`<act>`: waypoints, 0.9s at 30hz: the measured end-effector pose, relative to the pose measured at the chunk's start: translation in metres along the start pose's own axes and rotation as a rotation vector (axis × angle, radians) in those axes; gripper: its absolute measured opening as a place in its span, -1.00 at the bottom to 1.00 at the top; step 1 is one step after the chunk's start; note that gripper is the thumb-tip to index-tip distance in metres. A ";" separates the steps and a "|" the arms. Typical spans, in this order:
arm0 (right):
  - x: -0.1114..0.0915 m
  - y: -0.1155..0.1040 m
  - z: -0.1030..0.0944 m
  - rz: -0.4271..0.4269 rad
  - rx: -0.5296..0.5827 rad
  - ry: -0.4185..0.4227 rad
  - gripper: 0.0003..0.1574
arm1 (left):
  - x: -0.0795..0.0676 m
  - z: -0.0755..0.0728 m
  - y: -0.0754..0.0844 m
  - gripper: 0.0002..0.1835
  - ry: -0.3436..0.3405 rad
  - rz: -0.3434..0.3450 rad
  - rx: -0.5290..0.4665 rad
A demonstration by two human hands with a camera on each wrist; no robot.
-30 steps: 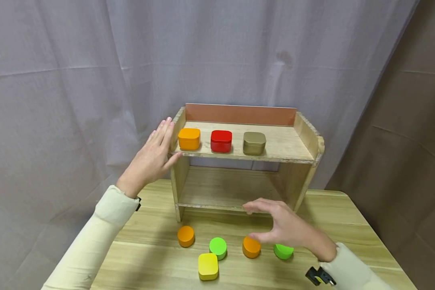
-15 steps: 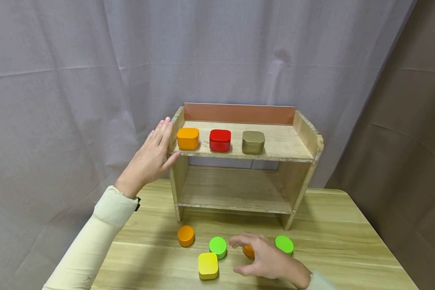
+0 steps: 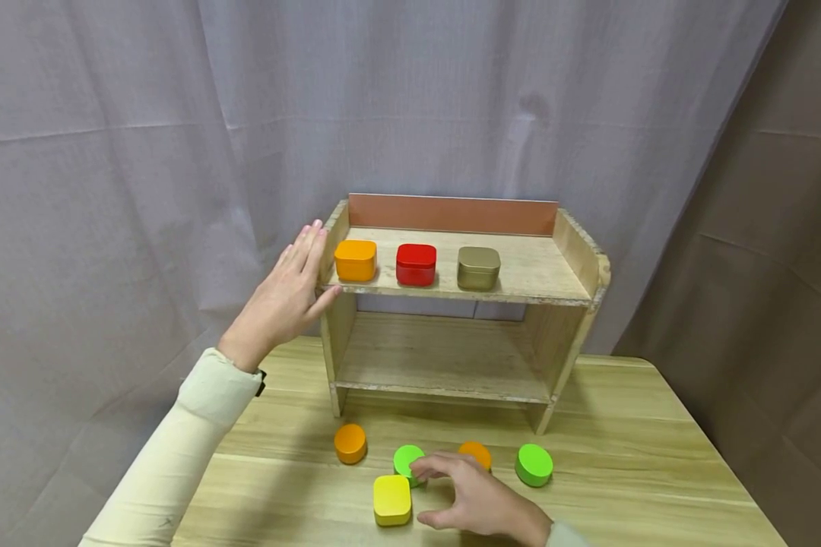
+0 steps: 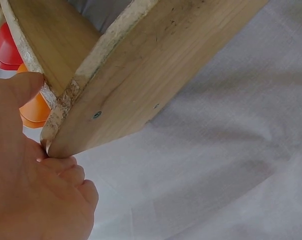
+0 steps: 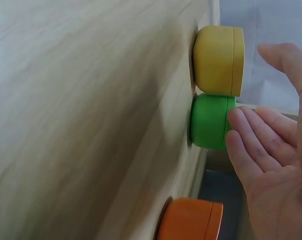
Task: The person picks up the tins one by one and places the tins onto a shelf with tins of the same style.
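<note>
On the left side panel of a small wooden shelf (image 3: pixel 445 391) rests my left hand (image 3: pixel 280 308), its fingers long and straight. The left wrist view shows that hand's thumb (image 4: pixel 25 87) at the shelf board's front edge. Low over the table, my right hand (image 3: pixel 475 494) holds nothing, thumb and fingers spread apart. Its fingertips are right by a green round tin (image 5: pixel 208 122) and a yellow square tin (image 5: pixel 216 62), which stand side by side. Behind the right hand, an orange round tin (image 3: pixel 475 453) is partly covered in the head view.
An orange square tin (image 3: pixel 356 260), a red one (image 3: pixel 416 265) and an olive-gold one (image 3: pixel 478 269) stand on the upper board. Another orange round tin (image 3: pixel 350 444) sits at left on the table, another green one (image 3: pixel 534 465) at right. A grey curtain (image 3: pixel 417 99) hangs behind.
My right hand has moved left and down, from over the right-hand round tins to beside the yellow square tin. The left hand has stayed on the shelf's side.
</note>
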State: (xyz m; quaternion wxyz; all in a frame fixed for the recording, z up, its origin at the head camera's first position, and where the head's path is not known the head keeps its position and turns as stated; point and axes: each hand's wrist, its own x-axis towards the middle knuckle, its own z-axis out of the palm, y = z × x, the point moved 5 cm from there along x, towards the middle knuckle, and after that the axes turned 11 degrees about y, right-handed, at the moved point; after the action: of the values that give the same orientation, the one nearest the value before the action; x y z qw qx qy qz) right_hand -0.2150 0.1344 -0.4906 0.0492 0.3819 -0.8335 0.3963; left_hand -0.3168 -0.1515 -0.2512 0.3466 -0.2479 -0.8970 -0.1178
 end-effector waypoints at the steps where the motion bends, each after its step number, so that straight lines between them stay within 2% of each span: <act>1: 0.001 0.000 0.001 0.000 -0.005 0.002 -0.34 | 0.000 0.000 0.000 -0.05 -0.001 0.000 0.000; 12: 0.015 -0.007 0.015 -0.046 -0.016 -0.002 -0.34 | 0.000 0.000 0.000 -0.05 -0.002 -0.006 -0.008; 17: 0.017 -0.008 0.022 -0.052 -0.077 -0.035 -0.34 | -0.001 0.000 -0.001 -0.05 -0.007 -0.010 -0.011; 24: 0.021 -0.008 0.032 0.007 -0.185 -0.130 -0.26 | -0.001 0.001 -0.001 -0.04 -0.002 -0.007 -0.009; 27: 0.022 -0.009 0.035 0.022 -0.187 -0.147 -0.27 | -0.001 0.002 -0.001 -0.04 0.000 -0.002 -0.009</act>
State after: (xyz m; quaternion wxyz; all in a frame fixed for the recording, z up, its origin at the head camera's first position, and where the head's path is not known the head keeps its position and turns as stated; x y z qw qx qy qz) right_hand -0.2165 0.0934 -0.5006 0.0192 0.3946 -0.8722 0.2885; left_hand -0.3177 -0.1518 -0.2530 0.3452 -0.2487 -0.8967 -0.1220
